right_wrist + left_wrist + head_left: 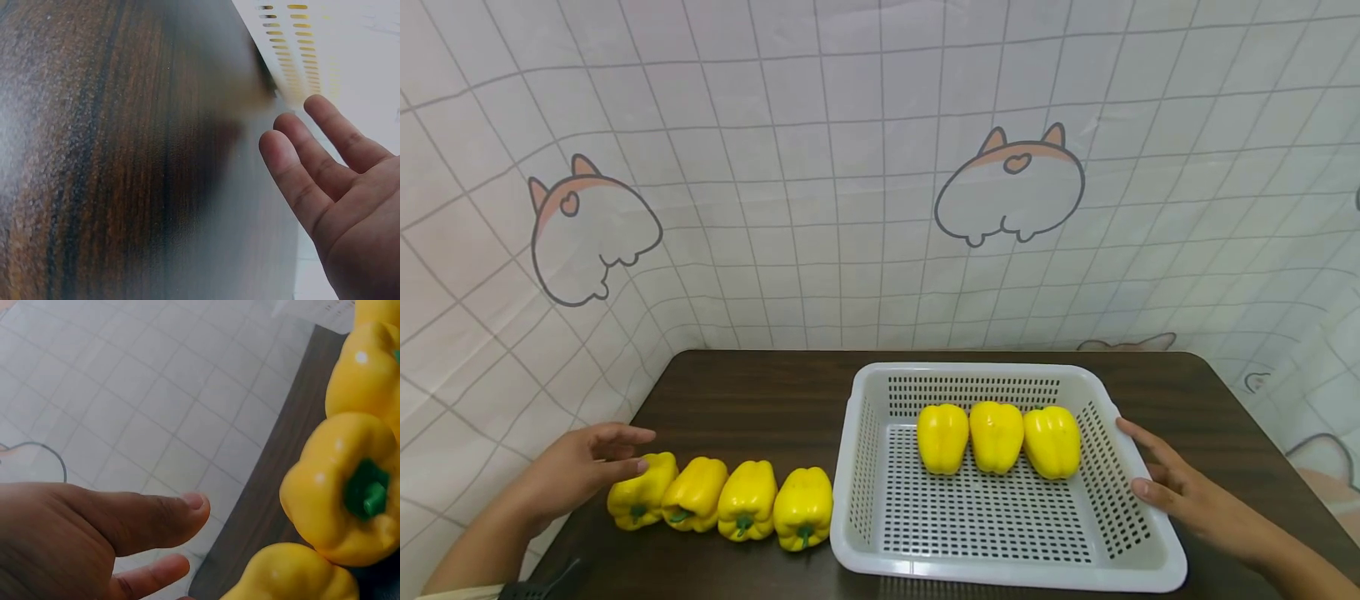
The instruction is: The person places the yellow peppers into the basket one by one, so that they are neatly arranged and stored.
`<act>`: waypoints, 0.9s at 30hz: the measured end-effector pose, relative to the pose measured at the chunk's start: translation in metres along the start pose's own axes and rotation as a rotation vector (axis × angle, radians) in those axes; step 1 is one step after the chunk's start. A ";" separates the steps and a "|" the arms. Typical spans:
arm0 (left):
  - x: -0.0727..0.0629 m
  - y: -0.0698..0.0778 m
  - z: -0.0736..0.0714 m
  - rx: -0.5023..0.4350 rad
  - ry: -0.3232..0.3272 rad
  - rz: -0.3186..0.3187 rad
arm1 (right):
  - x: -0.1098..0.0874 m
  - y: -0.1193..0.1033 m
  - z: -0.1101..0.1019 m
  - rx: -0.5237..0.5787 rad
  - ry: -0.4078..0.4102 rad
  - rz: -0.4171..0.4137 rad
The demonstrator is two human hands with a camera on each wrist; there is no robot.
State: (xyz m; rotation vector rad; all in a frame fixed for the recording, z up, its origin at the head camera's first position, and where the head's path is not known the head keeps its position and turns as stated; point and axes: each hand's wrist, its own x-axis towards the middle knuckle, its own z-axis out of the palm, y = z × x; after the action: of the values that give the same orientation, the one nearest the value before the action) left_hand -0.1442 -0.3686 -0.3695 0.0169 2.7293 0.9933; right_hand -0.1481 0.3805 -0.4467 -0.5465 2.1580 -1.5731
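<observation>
In the head view, several yellow bell peppers lie in a row on the left of the table, from the leftmost pepper point(642, 492) to the one nearest the basket point(803, 510). My left hand point(576, 471) hovers at the leftmost pepper, fingers loosely extended, holding nothing; its thumb overlaps that pepper in this view. The left wrist view shows a pepper's green stem point(367, 490) beyond the thumb. Three more yellow peppers point(996, 437) stand inside the white perforated basket point(1000, 571). My right hand point(1195, 500) is at the basket's right rim, its fingers relaxed and fingertips right beside the edge.
The dark wood-grain table point(760, 392) carries everything. A white grid-patterned cloth point(820, 208) with cartoon animal prints hangs behind the table and along its sides. A dark strap point(538, 583) is on the left wrist.
</observation>
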 end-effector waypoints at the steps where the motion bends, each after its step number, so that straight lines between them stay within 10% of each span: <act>1: 0.000 -0.002 0.000 -0.001 -0.005 0.001 | 0.000 0.000 0.000 -0.003 0.001 -0.001; 17: 0.000 -0.021 0.005 0.058 -0.045 0.005 | 0.000 0.001 0.000 -0.012 0.019 0.013; 27: 0.004 -0.030 0.006 -0.141 -0.148 -0.109 | 0.001 0.001 0.001 0.007 0.001 -0.004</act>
State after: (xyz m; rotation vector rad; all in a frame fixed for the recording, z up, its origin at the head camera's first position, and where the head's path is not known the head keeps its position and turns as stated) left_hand -0.1446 -0.3876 -0.3939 -0.0792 2.4931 1.1044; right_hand -0.1485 0.3796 -0.4477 -0.5482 2.1531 -1.5823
